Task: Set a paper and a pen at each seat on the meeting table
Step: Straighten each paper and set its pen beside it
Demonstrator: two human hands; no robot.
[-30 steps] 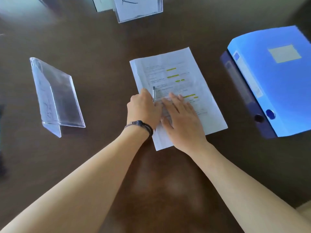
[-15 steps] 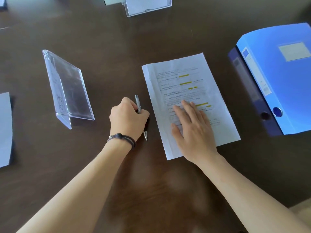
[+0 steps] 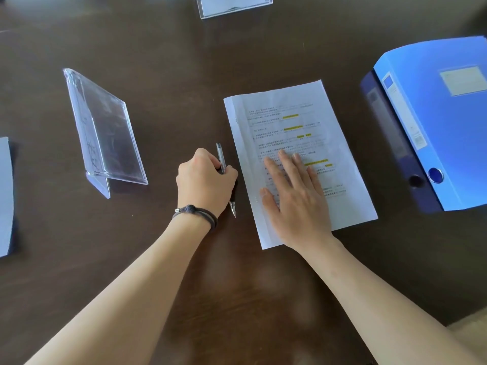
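Observation:
A white printed paper (image 3: 295, 122) with yellow highlighted lines lies on the dark brown meeting table (image 3: 171, 75). My right hand (image 3: 295, 196) rests flat on its lower half, fingers straight. Just left of the paper's edge lies a silver pen (image 3: 220, 156), parallel to that edge with its tip pointing toward me. My left hand (image 3: 205, 183), with a dark cord on its wrist, grips the pen's middle with curled fingers and hides that part of it.
A clear acrylic name stand (image 3: 105, 133) sits to the left, another (image 3: 232, 6) at the far edge. A blue lever-arch binder (image 3: 442, 133) lies right of the paper. A second sheet (image 3: 5, 193) shows at the left border.
My left hand has carried the pen off the paper to the table beside its left edge. My right hand has stayed flat on the paper.

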